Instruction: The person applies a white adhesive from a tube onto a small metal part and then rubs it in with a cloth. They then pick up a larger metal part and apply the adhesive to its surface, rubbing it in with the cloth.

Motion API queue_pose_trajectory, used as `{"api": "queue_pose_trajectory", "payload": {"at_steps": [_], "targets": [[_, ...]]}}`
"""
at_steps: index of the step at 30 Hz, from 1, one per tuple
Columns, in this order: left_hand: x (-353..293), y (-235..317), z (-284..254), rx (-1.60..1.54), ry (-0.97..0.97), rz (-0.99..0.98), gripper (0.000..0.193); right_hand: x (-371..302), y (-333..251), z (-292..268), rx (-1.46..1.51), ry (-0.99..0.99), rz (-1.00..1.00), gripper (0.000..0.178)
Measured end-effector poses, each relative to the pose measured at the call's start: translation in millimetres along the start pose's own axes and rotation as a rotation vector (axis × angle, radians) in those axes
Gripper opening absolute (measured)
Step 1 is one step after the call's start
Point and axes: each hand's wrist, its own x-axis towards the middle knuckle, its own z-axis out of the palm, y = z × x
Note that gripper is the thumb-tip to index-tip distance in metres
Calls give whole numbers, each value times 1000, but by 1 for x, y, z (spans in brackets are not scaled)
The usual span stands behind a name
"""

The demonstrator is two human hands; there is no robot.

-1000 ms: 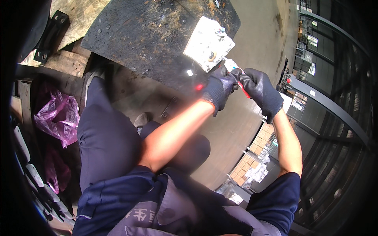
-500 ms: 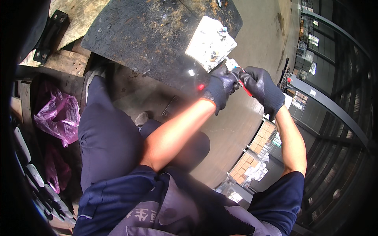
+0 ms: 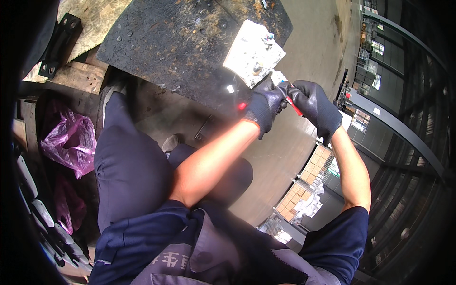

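Both my hands wear dark gloves and meet close together beyond my knees. My left hand (image 3: 266, 105) is closed around the middle of a slim white-and-red tube (image 3: 278, 77). Closed too, my right hand (image 3: 314, 105) grips the tube's red lower end. The tube's white end sticks out past the left fingers, close to the near corner of a white-smeared square board (image 3: 249, 50); whether they touch I cannot tell. White paste, a small bluish lump and a brownish spot show on the board. Gloved fingers hide the tube's middle.
The board lies on a dark, worn tabletop (image 3: 166, 42). To the left are a black metal bracket (image 3: 61, 43), wooden boards (image 3: 78, 76) and a pink plastic bag (image 3: 71, 140). Wire cages with cartons (image 3: 293, 202) stand on the floor to the right.
Almost nothing differs. My right hand and forearm have shifted very slightly; both hands keep their hold on the tube.
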Motion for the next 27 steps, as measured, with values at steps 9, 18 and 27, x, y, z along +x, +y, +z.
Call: {"api": "queue_pose_trajectory", "payload": {"at_steps": [9, 18, 27], "targets": [[-1, -3, 5, 81, 77, 64, 12, -10, 6, -1, -32, 87, -97, 33], [15, -27, -3, 252, 42, 198, 20, -7, -7, -3, -204, 57, -119, 31], [-2, -26, 2, 324, 8, 161, 31, 6, 7, 2, 73, -108, -136, 33]]}}
